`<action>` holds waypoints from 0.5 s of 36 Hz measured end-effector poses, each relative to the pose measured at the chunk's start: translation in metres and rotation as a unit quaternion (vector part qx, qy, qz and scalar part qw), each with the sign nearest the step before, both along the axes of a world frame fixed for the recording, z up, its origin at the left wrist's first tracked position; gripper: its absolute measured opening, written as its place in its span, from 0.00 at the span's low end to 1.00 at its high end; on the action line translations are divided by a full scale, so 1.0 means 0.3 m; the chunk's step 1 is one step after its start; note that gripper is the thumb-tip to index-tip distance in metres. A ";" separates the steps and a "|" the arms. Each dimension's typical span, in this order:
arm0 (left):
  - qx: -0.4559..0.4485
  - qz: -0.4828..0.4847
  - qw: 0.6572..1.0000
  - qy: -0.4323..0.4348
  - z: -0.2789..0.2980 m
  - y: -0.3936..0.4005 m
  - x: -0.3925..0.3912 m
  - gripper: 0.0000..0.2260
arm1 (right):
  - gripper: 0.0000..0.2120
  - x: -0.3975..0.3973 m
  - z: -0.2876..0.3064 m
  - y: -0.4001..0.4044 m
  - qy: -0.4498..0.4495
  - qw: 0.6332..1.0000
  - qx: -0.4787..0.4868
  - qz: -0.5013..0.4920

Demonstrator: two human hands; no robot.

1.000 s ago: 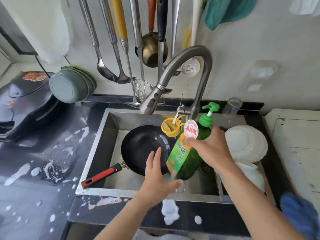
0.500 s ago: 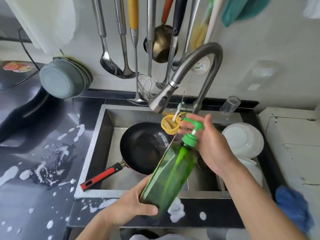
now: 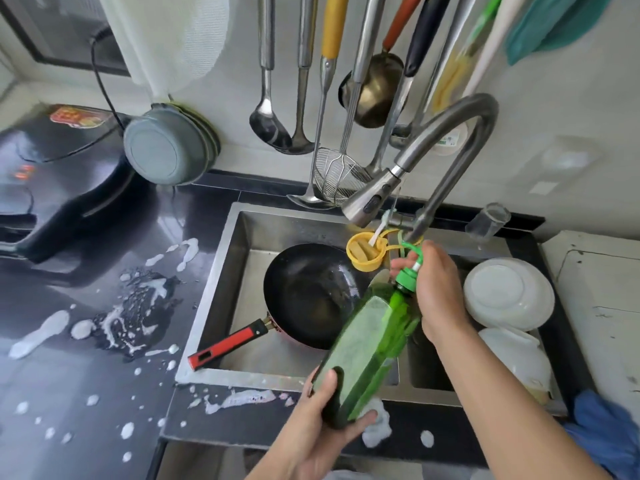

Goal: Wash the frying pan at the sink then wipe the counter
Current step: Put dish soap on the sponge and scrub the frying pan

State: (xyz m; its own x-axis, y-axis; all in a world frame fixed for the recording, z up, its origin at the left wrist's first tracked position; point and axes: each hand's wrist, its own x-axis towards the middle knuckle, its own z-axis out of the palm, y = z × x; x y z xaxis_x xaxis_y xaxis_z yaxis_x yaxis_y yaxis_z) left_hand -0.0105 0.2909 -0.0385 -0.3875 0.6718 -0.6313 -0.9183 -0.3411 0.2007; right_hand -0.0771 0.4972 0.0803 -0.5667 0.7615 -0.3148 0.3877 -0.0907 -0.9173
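Observation:
A black frying pan [image 3: 304, 292] with a red handle lies in the steel sink [image 3: 239, 244]. Over its right rim a green dish soap bottle [image 3: 370, 344] is tilted, pump end pointing up and away. My left hand [image 3: 325, 424] grips the bottle's base near the sink's front edge. My right hand [image 3: 436, 292] is closed around the green pump top. The grey faucet [image 3: 433, 168] arches above, its spray head over the pan's far rim. The dark counter [image 3: 86, 393] to the left carries white foam splashes.
A yellow cup [image 3: 363, 252] with a brush hangs at the sink's back. White plates [image 3: 509, 299] fill the right basin. Ladles and a strainer hang on the wall. A black appliance [image 3: 45, 188] and grey bowls [image 3: 166, 147] stand left. A blue cloth [image 3: 606, 431] lies right.
The bottle has tipped from upright to a slant. My left hand moved from beside it to grip its base, and my right hand slid up from the body to the pump.

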 end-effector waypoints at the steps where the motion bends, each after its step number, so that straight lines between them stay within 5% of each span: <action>1: 0.014 0.001 1.000 -0.011 -0.002 0.003 0.010 0.35 | 0.15 -0.010 -0.003 -0.002 -0.003 1.000 0.009 0.004; 13: 0.007 0.037 0.998 -0.050 -0.012 0.035 0.044 0.46 | 0.16 -0.053 -0.029 -0.028 -0.053 0.996 0.051 0.049; 18: -0.002 0.038 0.998 -0.045 -0.029 0.030 0.050 0.39 | 0.15 -0.052 -0.055 -0.024 -0.058 0.996 0.020 0.062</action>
State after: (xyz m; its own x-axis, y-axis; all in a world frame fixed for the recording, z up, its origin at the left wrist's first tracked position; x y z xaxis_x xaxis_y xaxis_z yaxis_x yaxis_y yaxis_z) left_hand 0.0045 0.2999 -0.0471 -0.3788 0.6402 -0.6683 -0.9045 -0.4090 0.1208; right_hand -0.0929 0.4899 0.0639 -0.6181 0.7016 -0.3545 0.4980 0.0006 -0.8672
